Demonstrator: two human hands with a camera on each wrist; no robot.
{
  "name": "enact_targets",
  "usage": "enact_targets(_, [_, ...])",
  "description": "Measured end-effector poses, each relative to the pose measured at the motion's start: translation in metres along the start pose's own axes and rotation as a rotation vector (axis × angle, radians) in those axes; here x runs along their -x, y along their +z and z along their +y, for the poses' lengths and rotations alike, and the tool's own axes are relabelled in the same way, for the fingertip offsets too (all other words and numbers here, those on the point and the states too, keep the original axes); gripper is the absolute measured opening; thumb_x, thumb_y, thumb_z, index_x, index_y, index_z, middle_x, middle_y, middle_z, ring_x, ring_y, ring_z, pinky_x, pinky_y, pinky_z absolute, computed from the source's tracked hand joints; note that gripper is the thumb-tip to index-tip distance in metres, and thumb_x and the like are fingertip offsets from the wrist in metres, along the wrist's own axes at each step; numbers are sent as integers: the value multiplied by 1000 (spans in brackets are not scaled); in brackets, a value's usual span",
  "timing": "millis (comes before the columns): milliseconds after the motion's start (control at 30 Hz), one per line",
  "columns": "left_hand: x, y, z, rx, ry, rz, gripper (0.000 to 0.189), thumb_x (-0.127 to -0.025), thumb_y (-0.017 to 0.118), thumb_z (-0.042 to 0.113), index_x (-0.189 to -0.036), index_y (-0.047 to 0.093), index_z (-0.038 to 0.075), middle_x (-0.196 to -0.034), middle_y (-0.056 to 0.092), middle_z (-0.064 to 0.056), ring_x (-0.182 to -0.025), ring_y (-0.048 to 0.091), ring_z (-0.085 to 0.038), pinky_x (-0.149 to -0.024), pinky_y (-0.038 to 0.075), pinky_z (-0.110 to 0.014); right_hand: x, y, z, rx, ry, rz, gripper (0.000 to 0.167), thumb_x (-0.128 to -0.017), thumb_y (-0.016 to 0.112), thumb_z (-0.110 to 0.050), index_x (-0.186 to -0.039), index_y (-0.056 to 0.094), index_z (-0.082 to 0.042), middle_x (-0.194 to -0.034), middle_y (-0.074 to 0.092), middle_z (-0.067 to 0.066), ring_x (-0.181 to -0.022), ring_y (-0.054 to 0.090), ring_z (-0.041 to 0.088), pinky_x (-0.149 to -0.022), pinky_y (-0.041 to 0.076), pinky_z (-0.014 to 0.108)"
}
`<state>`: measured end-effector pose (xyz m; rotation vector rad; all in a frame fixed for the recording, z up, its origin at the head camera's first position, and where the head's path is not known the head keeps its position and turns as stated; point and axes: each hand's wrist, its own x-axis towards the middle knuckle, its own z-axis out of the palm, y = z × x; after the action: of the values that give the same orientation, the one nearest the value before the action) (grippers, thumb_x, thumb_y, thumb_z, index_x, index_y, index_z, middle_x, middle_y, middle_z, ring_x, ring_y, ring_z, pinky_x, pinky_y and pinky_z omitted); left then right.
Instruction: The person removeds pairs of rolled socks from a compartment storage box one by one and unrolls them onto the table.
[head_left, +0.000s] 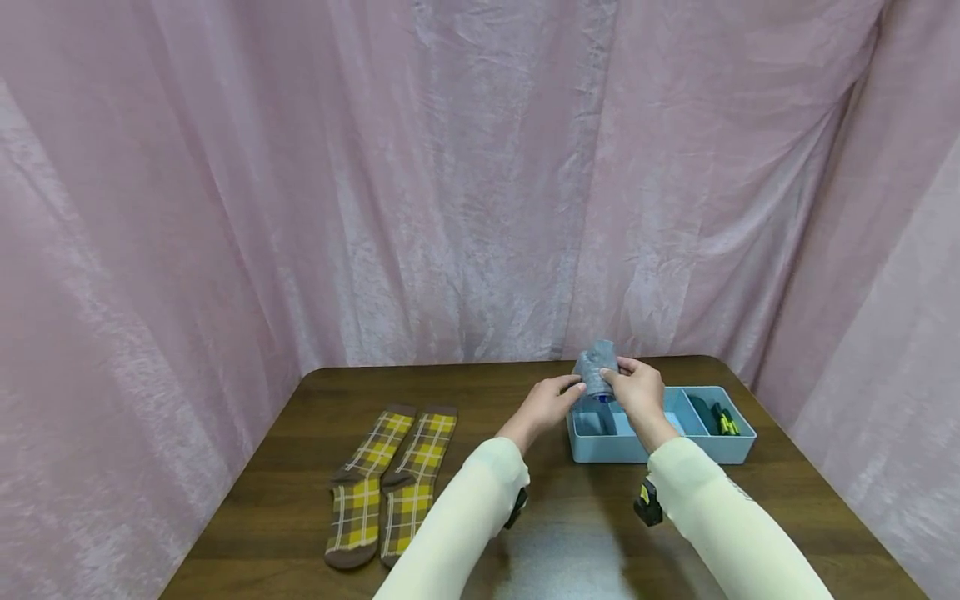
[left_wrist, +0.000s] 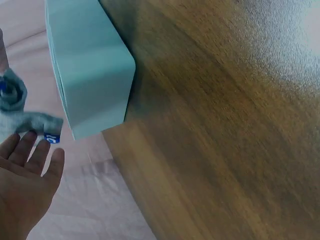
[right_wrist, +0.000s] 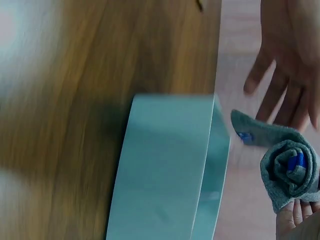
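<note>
A grey-blue sock (head_left: 597, 368), partly rolled up with a loose flap, is held above the left end of a light blue divided box (head_left: 611, 452). In the right wrist view the sock's spiral roll (right_wrist: 289, 169) and blue marks show. My right hand (head_left: 637, 392) grips the roll, thumb on the near side. From the left, my left hand (head_left: 546, 406) pinches the sock's edge between thumb and fingertips. Its other fingers (left_wrist: 39, 159) are spread and fairly straight under the flap; the thumb is out of the left wrist view.
A pair of yellow-and-brown plaid socks (head_left: 408, 487) lies flat on the left of the wooden table (head_left: 555, 533). Dark green and yellow-green items (head_left: 724, 419) sit in the box's right compartment. A pink curtain (head_left: 480, 183) hangs behind the table.
</note>
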<state>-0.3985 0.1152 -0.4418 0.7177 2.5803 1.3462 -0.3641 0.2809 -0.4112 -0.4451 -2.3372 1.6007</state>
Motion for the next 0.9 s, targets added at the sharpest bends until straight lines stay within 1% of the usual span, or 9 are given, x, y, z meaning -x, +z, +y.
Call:
enact_targets(100, [1,-3,-2,84,-3,8,51,-104,47,45,-142,56,13,-138,58,-3,-126,54,-19,-102,45,-40,6,14,-5,-113,23,-36,51,-97,64,-15,-140,50,7,-135,56,26,-123,55,35,-98,48,46])
enact_targets(200, [2,-8,-7,177,-12,17,46,-103,52,42,-136,61,11,-129,64,-2,-119,58,-18,-98,47,-40,11,26,-7,-227,54,-86,50,-98,60,-11,-142,47,9,-138,52,28,-126,51,36,-102,44,45])
enact_targets(333, [5,-19,-15,304,-43,29,41,-100,60,32,-130,64,4,-116,70,-6,-108,64,-19,-96,50,-43,17,41,-6,-313,91,-158,47,-100,55,-10,-142,46,10,-136,53,29,-119,55,32,-97,49,41])
enact_targets(400, [6,-26,-19,320,-65,48,43,-98,65,29,-129,64,0,-113,71,-9,-105,66,-21,-94,51,-44,19,47,-5,-330,87,-195,47,-100,54,-9,-142,45,11,-134,54,30,-116,57,30,-94,51,38])
enact_targets(533, [10,-36,-28,276,-109,88,44,-93,72,24,-127,64,-3,-111,71,-10,-100,67,-20,-90,53,-39,22,56,0,-310,54,-250,46,-100,56,-8,-140,46,13,-131,56,31,-115,60,32,-93,52,39])
enact_targets(600, [11,-38,-32,240,-115,107,41,-91,74,22,-124,66,-2,-107,72,-9,-96,68,-19,-85,54,-35,24,58,3,-281,44,-266,46,-99,59,-9,-139,48,12,-129,58,30,-114,61,34,-94,51,42])
enact_targets(767, [16,-44,-41,173,-100,145,33,-87,75,17,-115,71,1,-99,72,-4,-86,66,-14,-77,54,-32,28,59,6,-186,18,-299,48,-98,64,-15,-136,51,12,-119,64,26,-100,67,30,-87,55,41])
enact_targets(867, [20,-47,-44,76,-72,159,31,-86,75,18,-114,71,5,-98,71,-1,-83,63,-11,-75,53,-30,28,56,6,-172,40,-313,55,-99,64,-28,-135,52,11,-112,67,23,-87,70,22,-81,57,38])
enact_targets(900, [21,-48,-44,28,-50,163,31,-85,75,18,-114,71,6,-98,71,0,-82,62,-11,-74,53,-29,27,55,5,-179,56,-317,59,-99,63,-33,-135,52,12,-111,67,24,-82,70,19,-79,58,38])
